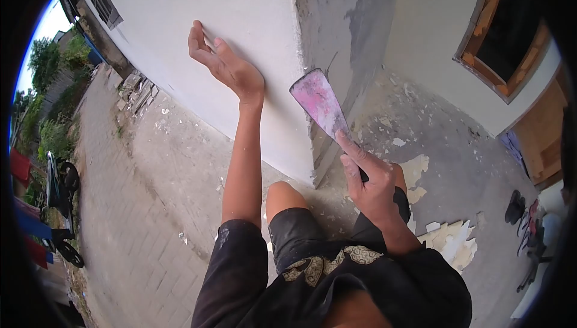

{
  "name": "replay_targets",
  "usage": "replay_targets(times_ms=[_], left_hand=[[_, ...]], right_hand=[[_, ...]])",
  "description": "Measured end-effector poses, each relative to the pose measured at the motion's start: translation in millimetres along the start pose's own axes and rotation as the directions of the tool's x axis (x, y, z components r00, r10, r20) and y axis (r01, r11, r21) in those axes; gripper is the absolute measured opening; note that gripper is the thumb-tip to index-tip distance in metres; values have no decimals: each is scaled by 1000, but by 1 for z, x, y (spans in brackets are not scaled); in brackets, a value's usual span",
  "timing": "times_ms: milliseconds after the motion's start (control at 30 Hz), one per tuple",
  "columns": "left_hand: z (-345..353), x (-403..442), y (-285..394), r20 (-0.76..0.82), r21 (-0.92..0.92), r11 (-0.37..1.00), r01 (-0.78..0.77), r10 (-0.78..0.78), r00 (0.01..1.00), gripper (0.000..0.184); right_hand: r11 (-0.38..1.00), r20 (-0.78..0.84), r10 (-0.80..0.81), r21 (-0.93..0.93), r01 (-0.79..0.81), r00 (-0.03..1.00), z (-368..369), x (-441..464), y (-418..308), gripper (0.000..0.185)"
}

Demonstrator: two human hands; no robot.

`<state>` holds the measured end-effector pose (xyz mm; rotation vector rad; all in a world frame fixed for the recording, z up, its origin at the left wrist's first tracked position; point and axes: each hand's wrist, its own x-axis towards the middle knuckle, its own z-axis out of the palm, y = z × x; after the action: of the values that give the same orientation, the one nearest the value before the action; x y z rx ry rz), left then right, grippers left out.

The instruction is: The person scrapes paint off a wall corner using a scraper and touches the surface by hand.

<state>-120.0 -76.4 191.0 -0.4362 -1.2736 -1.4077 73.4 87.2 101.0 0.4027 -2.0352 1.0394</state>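
My right hand (372,178) grips the dark handle of a scraper (317,101), its index finger stretched along the blade. Pink and white smears cover the broad blade, which points up and left beside the wall's vertical corner. My left hand (225,63) rests its wrist side against the smooth white wall (180,39), fingers loosely curled and apart, holding nothing. Right of the corner, the wall's other face (336,21) is grey and patchy, with dark marks.
Peeled paint flakes (454,241) lie on the concrete floor at the right. A wood-framed window (517,82) is at upper right, with footwear (515,206) below. Rubble (137,92) lies along the wall's left base. A motorbike (63,208) stands at far left.
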Motion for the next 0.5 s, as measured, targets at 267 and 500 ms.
replay_targets(times_ms=[267, 500], left_hand=[[2, 0, 1, -9, -5, 1000, 8, -8, 1000, 52], [1, 0, 2, -8, -22, 1000, 12, -12, 1000, 52]], right_hand=[[996, -32, -33, 84, 35, 999, -4, 9, -8, 40], [992, 119, 93, 79, -103, 989, -16, 22, -20, 36]])
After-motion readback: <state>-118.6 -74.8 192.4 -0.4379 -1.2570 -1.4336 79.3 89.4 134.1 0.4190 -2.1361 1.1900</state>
